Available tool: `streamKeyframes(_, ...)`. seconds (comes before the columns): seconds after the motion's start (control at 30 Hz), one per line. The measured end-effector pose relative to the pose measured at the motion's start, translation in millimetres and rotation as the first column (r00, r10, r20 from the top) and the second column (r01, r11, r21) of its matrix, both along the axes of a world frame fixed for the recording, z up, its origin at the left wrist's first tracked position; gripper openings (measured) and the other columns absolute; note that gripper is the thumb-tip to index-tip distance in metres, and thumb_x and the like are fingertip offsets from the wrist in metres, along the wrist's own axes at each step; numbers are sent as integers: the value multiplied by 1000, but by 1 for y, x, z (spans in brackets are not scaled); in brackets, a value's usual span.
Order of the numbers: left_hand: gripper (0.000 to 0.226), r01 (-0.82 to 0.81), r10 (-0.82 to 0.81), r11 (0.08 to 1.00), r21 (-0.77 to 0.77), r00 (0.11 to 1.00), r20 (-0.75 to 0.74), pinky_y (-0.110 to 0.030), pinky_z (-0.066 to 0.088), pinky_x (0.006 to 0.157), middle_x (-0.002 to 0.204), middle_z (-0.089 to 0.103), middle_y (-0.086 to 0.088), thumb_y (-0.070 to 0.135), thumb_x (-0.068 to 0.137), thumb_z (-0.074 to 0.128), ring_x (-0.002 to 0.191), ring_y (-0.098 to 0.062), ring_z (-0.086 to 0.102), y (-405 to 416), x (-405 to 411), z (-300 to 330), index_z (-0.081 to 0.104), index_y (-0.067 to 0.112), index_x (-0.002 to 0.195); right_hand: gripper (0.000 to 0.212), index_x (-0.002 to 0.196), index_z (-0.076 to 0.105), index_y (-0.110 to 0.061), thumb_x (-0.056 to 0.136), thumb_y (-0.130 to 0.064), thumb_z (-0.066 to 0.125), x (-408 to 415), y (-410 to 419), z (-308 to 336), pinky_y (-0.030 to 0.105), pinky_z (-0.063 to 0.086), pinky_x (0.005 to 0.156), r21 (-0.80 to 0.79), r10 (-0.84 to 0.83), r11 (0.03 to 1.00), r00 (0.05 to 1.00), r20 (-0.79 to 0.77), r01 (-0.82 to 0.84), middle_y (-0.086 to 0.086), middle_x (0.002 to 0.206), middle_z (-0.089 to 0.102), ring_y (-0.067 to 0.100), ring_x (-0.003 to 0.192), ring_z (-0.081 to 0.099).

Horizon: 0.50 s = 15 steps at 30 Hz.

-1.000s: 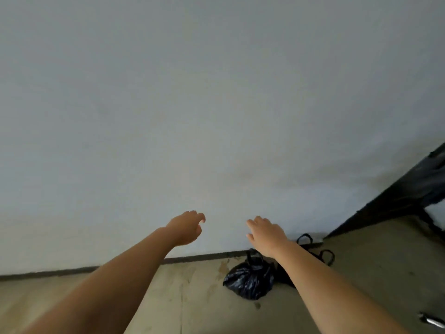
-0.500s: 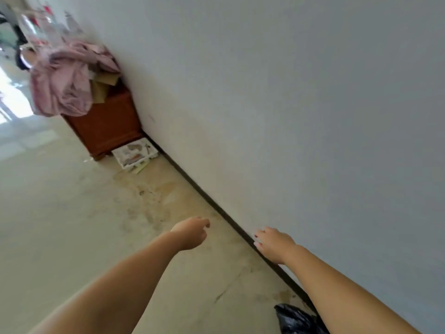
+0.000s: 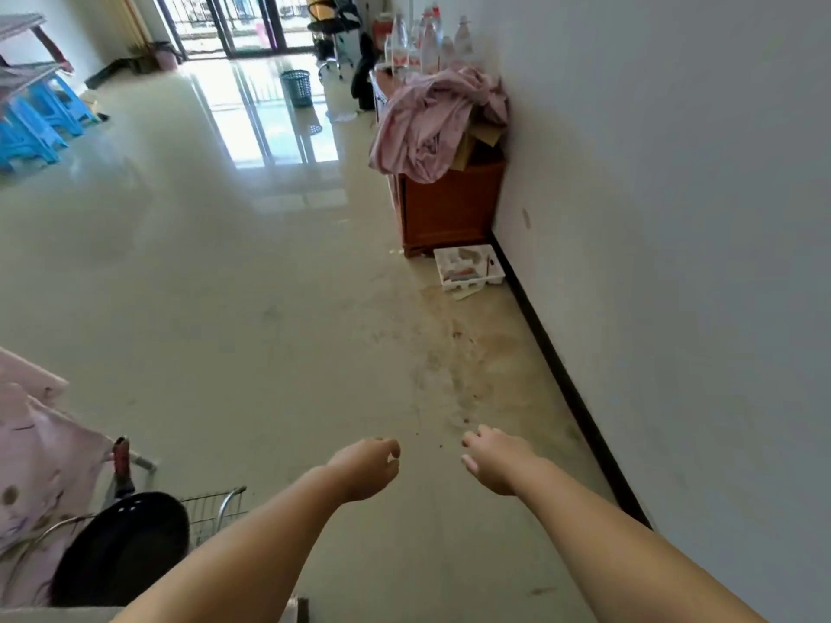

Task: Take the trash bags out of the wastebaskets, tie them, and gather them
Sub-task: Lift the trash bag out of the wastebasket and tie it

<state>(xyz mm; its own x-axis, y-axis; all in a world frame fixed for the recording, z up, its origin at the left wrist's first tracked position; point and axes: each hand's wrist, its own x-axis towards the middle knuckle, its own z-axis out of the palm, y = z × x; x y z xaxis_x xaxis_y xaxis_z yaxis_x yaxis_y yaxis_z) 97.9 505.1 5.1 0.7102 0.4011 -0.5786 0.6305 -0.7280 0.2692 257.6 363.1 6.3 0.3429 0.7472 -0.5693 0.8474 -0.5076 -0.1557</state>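
The left hand [image 3: 366, 467] is held out low over the floor [image 3: 252, 344], its fingers loosely curled and nothing gripped in it. The right hand [image 3: 494, 460] is extended just beside it, palm down, fingers relaxed and slightly spread, likewise empty; a narrow gap is left between the two hands. Both bare forearms are seen reaching in from the bottom edge. Beneath and ahead of the hands, a stained, dirty patch of floor [image 3: 454, 366] is spread toward the dark baseboard [image 3: 553, 353] that runs along the white wall [image 3: 674, 218] on the right. Farther along that wall, a white tray [image 3: 470, 274] with compartments is laid on the floor just beside a brown wooden cabinet [image 3: 449, 213], over which a pink cloth [image 3: 427, 123] is draped; clear plastic bottles [image 3: 427, 42] are stood behind it. A dark mesh wastebasket [image 3: 296, 87] is placed well away down the room, near the bright glass doors [image 3: 234, 20]; whether a bag is fitted in it cannot be told. Blue stools [image 3: 31, 123] are stacked at the far left. At the lower left, a black round object [image 3: 121, 546], a wire rack [image 3: 211, 510] and a pink patterned fabric [image 3: 36, 456] are seen.
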Motion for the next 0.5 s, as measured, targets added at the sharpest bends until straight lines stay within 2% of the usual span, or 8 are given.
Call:
streamKeyframes(0.23, 38, -98, 97, 995, -13, 995, -12, -38, 47, 95, 128, 56, -5, 40, 98, 35, 113, -26, 56, 82, -38, -7, 50, 19, 127, 43, 135, 40, -12, 100, -36, 30, -39, 107, 1, 42, 40, 96, -19, 122, 992, 992, -5, -122, 14, 136, 43, 33, 124, 44)
streamKeyframes(0.5, 41, -200, 201, 978, -60, 979, 20, -38, 45, 96, 130, 56, -8, 39, 99, 35, 115, -27, 55, 178, -6, -16, 45, 19, 133, 44, 138, 38, -14, 101, -36, 30, 6, 223, -6, 41, 42, 95, -72, 221, 973, 975, 6, -220, 13, 138, 43, 32, 123, 47)
